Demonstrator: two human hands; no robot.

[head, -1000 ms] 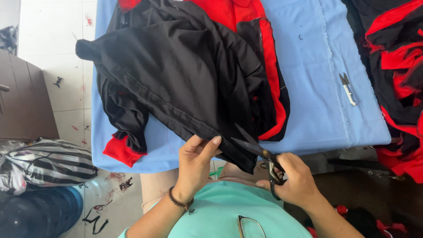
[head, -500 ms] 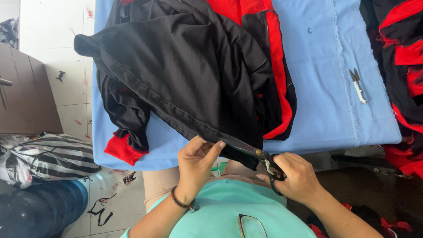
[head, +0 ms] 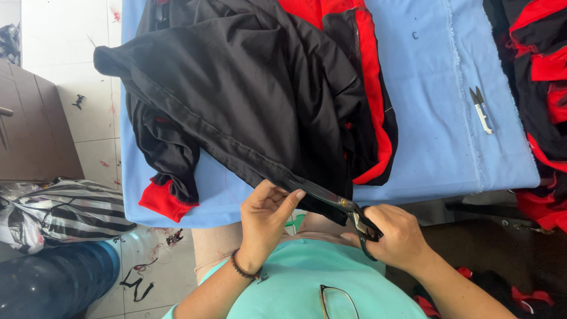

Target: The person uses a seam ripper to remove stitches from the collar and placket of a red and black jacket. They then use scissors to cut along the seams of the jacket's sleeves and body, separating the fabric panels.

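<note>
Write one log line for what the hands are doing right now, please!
left hand: pinches jacket hem | right hand: holds scissors at hem | table: snips lie apart

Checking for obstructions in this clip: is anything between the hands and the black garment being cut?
Nothing visible. The left hand pinches the black garment's hem directly, and the scissors in the right hand already meet that edge. The small snips lie apart on the blue cloth.

Worker in teal short-sleeved shirt (head: 307,283); dark beaded bracelet (head: 243,272) on wrist of left hand (head: 269,215); folded eyeglasses (head: 338,301) hung at collar; right hand (head: 398,236) bare.
</note>
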